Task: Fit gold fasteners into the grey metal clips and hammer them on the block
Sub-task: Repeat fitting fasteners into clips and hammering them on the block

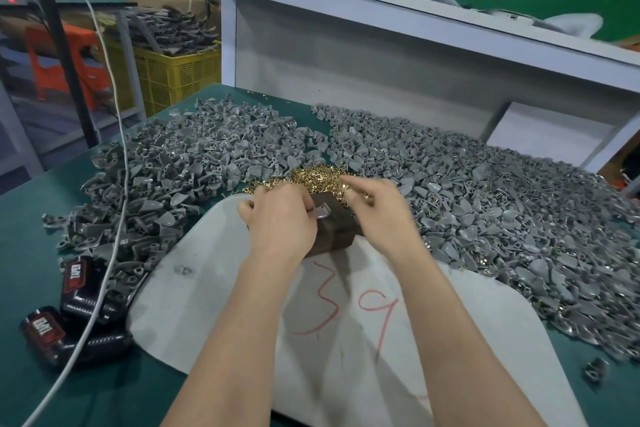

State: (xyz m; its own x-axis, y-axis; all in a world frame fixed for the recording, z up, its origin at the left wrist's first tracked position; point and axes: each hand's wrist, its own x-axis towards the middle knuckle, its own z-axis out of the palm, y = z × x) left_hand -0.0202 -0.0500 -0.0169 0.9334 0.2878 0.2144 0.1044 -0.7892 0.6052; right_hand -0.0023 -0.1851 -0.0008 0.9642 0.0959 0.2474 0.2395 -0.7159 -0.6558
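A dark brown block (341,236) sits on a white sheet (214,270) at the table's middle. My left hand (277,215) holds a grey metal clip (322,213) on top of the block, with a gold fastener showing at the clip's end. My right hand (374,208) hovers just right of the block, fingers loosely curled and blurred, over the edge of a heap of gold fasteners (318,177). Whether the right hand pinches a fastener is unclear.
Large heaps of grey clips cover the green table on the left (173,166) and right (485,201). Two dark cans (79,284) and a white cable (117,218) lie at the left. A white shelf (381,10) stands behind, a yellow crate (176,76) beyond the table.
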